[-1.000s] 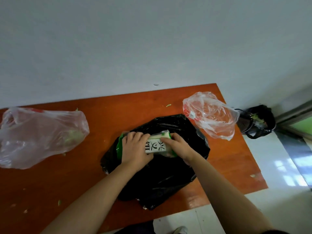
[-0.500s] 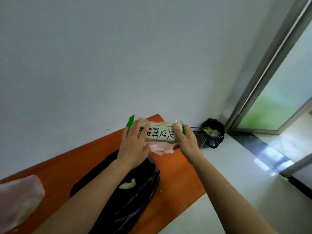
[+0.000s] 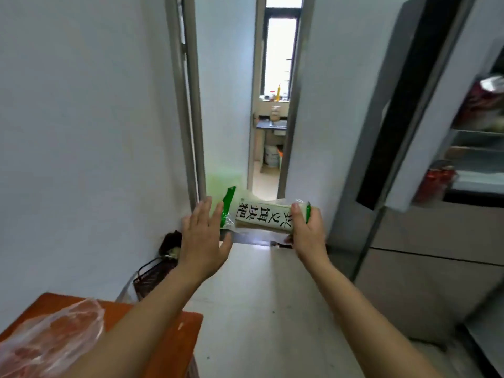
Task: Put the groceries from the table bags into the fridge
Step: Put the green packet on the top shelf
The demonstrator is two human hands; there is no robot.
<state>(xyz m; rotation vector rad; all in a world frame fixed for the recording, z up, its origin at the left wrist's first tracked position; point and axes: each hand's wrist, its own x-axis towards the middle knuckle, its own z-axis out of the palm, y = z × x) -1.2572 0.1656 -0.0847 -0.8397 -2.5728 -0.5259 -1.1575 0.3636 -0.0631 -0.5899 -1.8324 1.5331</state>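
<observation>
Midway through the job, your right hand (image 3: 306, 230) grips the green-and-white food packet (image 3: 263, 218) in mid-air short of the open fridge (image 3: 436, 282), your left hand (image 3: 203, 238) flat-fingered beside its other end, while a filled plastic bag (image 3: 54, 336) waits on the bench (image 3: 169, 331).

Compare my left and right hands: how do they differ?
The left hand is open, fingers straight; the right hand curls in a grip round the green-and-white printed plastic packet. The left hand is by one packet end; the right hand holds the other. Both show their backs.

orange table corner (image 3: 174, 331), clear plastic bag (image 3: 51, 342) (pinkish contents) on it
</observation>
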